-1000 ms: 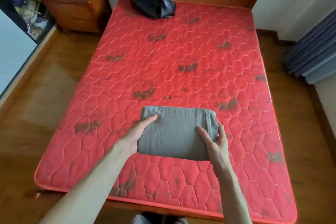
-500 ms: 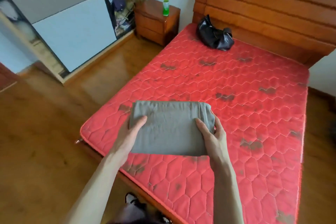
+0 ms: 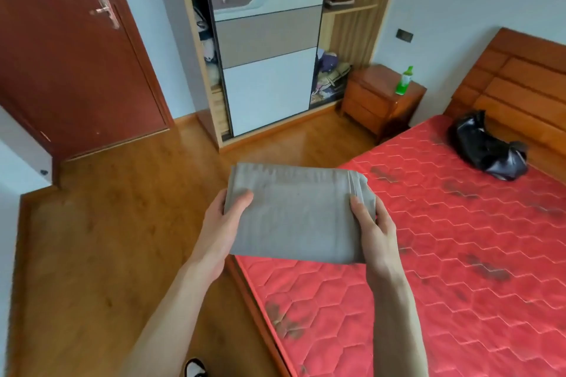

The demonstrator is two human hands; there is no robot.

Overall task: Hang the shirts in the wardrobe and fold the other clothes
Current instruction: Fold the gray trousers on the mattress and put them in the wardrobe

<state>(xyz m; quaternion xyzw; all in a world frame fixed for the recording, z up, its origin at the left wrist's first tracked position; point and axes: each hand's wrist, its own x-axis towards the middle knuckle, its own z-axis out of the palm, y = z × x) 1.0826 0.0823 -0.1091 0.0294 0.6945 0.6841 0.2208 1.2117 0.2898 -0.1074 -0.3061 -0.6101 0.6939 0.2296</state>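
- Both hands grip the folded grey garment (image 3: 294,217) from its sides: left hand (image 3: 223,223) on the left edge, right hand (image 3: 372,229) on the right edge, thumbs on top. My guess is that's to keep the fold from flopping open.
- It's up in the air over the corner of the bed (image 3: 459,239), facing the wardrobe (image 3: 269,49), so probably headed for a shelf.
- Room: red quilted mattress with a black bag (image 3: 487,150) on it, wooden floor, nightstand (image 3: 379,98) with a green bottle (image 3: 404,81), red door (image 3: 70,49).

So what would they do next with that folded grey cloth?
Probably carry the folded grey garment toward the wardrobe. Both the left hand and right hand grip it off the bed, and the view faces the wardrobe's open shelves.
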